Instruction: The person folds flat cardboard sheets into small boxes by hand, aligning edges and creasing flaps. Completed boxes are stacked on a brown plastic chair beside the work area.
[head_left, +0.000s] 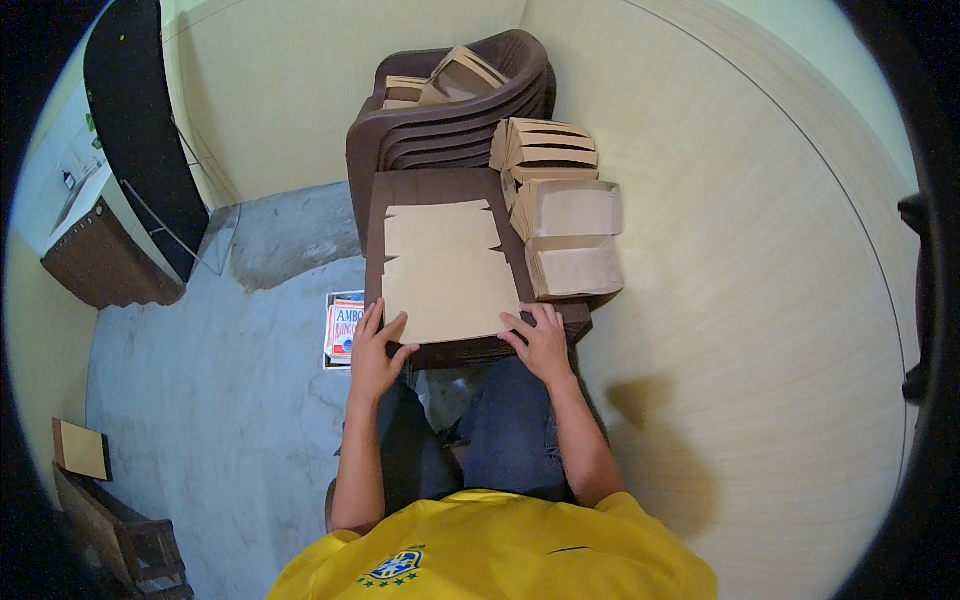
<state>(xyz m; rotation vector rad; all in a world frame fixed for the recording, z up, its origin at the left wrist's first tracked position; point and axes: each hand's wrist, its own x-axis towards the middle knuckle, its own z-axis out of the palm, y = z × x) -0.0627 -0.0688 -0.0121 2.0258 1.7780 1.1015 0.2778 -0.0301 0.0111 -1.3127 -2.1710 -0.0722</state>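
Note:
A flat tan cardboard box blank (446, 270) with notched sides lies on a dark brown flat surface (440, 186) in front of me. At its near left corner my left hand (380, 352) touches the edges, fingers spread and thumb at the near edge. My right hand (541, 342) rests at the near right corner in a like pose, thumb and fingers apart. Whether more blanks lie under this one, I cannot tell. Folded cardboard trays (578, 208) are nested in stacks along the right side, their open insides showing.
Stacked brown plastic chairs (440, 130) stand behind, with more folded trays (462, 76) on the top seat. A pale wall (740, 250) closes in on the right. On the floor at left sit a box with printed packets (342, 335) and, farther off, a wooden piece (150, 555).

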